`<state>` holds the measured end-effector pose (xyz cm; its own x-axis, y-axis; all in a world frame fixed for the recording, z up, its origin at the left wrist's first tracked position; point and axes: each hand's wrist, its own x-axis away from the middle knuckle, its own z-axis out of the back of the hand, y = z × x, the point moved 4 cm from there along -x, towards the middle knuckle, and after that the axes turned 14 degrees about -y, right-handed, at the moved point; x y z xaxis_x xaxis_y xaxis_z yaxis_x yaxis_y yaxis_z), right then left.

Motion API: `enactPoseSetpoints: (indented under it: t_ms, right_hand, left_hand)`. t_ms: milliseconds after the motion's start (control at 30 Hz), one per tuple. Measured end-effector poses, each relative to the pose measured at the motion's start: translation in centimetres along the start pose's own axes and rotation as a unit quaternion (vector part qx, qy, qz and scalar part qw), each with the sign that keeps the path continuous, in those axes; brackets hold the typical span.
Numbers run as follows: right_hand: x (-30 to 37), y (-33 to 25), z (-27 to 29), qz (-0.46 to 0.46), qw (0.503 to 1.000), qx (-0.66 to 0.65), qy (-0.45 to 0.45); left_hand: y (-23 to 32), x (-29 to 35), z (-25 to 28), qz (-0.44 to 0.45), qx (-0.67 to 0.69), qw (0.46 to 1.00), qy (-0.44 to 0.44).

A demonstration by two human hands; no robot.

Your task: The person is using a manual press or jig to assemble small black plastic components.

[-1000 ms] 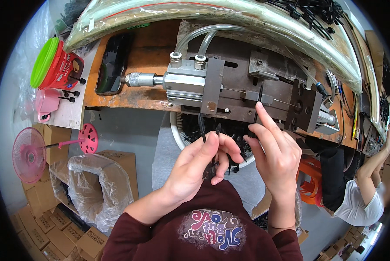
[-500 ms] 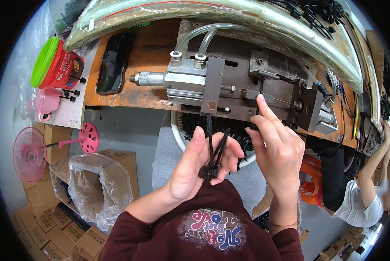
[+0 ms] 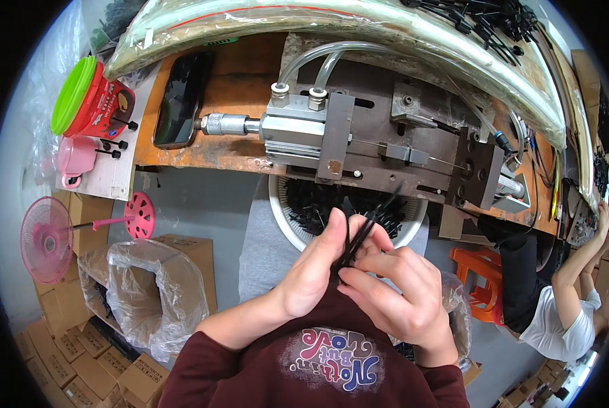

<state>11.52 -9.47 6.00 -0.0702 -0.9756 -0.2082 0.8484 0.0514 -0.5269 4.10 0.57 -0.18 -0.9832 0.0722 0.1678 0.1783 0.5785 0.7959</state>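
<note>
In the head view, several slim black rods [image 3: 364, 234] are held in front of the body, over the near side of a white basket [image 3: 278, 221]. They are cradled between the thumb and curled fingers of the left hand [image 3: 308, 275]. Their lower ends are met by the right hand [image 3: 410, 289], whose thumb and fingers are bunched in what looks like a pinch; how many rods are gripped by each cannot be told. At least one rod is slanted up to the right, its tip blurred.

Beyond the basket, a metal fixture [image 3: 294, 132] with clear hoses [image 3: 329, 49] is mounted on the worktop [image 3: 250, 75]. A small grey block [image 3: 397, 151] is crossed by a thin metal pin [image 3: 369, 143], and neither is touched by the hands.

As for progress, the held rods are judged to be between turns at the fixture, since none of them is seated at the block. Many black pieces are heaped in the basket, but whether these are finished or waiting cannot be told, so the amount left cannot be judged.
</note>
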Motion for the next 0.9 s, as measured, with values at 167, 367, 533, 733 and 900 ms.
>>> enactPoseSetpoints:
  t_ms: [167, 367, 533, 733, 900]
  right_hand:
    - [0.2, 1.2, 1.3, -0.030, 0.993, -0.045, 0.105]
    - [-0.5, 4.6, 1.0, -0.097, 0.989, 0.081, 0.083]
    - [-1.1, 5.3, 0.8, -0.109, 0.980, 0.159, 0.050]
    - [-1.7, 5.2, 1.3, -0.127, 0.978, 0.162, 0.034]
    - [-1.6, 5.2, 1.4, -0.133, 0.978, 0.157, 0.030]
  left_hand:
    - [-0.8, -0.1, 0.5, 0.057, 0.079, 0.995, 0.027]
    - [-0.1, -0.1, 0.8, -0.009, 0.121, 0.992, 0.023]
    - [0.4, 0.5, 1.0, -0.023, 0.101, 0.994, 0.025]
    - [-0.1, 0.3, 1.0, -0.045, 0.066, 0.997, -0.024]
    - [0.3, 0.0, 1.0, -0.097, 0.056, 0.993, -0.025]
